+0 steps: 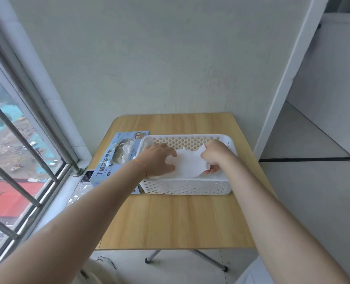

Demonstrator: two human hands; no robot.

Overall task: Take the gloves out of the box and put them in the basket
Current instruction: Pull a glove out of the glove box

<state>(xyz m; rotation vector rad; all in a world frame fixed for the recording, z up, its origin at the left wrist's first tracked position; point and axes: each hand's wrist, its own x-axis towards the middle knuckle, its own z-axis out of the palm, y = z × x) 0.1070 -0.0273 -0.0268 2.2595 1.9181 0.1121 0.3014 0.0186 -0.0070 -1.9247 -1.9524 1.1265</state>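
Both hands are inside the basket (187,186): the right hand (216,155) pinches a white glove (188,165), while the left hand (159,160), fingers spread, seems to press it flat. Lay it smoothly, then release. More gloves poke from the box (116,158) beside it on the counter (176,222).

A small wooden table (170,220) carries a white perforated basket (186,186) toward its far right side and a blue glove box (116,162) along its left edge, touching the basket

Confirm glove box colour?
Light blue glove box with dark lettering, seen in the head view, left of the white basket.
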